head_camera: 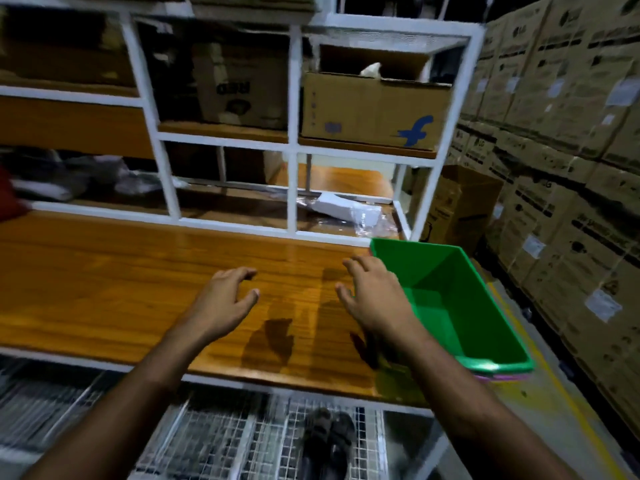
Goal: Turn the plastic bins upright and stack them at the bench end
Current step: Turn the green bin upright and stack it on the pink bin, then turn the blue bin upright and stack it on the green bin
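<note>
In the head view, the upright green rectangular plastic bin (460, 306) was seen at the right end of the polished wooden tabletop (138, 271), nested on a pink rim, its long axis running away from the viewer. The right hand (374, 296), fingers spread and empty, was held just left of the bin; the left hand (221, 299), likewise open, was farther left.

Just one view here, a wide-angle cam on the person's head, tilted forward and down. It sits close over the wooden surface (138, 271), looking across it to the white shelf frame (292, 133) behind, with stacked cartons (561, 133) curving off at the right edge.
</note>
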A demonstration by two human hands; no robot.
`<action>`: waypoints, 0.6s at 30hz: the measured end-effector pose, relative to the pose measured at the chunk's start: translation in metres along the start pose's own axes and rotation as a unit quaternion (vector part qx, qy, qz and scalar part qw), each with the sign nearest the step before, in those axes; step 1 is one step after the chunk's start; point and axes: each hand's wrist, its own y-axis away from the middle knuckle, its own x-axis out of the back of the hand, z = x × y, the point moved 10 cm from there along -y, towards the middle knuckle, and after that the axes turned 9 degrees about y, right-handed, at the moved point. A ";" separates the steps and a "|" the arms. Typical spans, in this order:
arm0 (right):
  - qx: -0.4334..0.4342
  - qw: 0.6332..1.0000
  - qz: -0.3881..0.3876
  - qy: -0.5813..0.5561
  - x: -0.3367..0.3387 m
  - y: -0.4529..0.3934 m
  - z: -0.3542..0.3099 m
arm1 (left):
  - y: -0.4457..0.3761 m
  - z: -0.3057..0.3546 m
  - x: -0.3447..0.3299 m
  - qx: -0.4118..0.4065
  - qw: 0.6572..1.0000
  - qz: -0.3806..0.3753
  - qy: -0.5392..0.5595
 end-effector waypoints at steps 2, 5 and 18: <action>0.037 0.999 -0.022 0.010 -0.017 -0.009 -0.063 | 0.013 -0.038 0.036 0.000 0.998 0.029 -0.048; 0.075 0.997 -0.024 0.000 -0.040 -0.022 -0.153 | 0.032 -0.093 0.092 -0.023 0.991 0.053 -0.122; 0.166 0.985 -0.044 -0.029 -0.118 -0.102 -0.540 | 0.109 -0.370 0.367 0.094 0.966 0.112 -0.215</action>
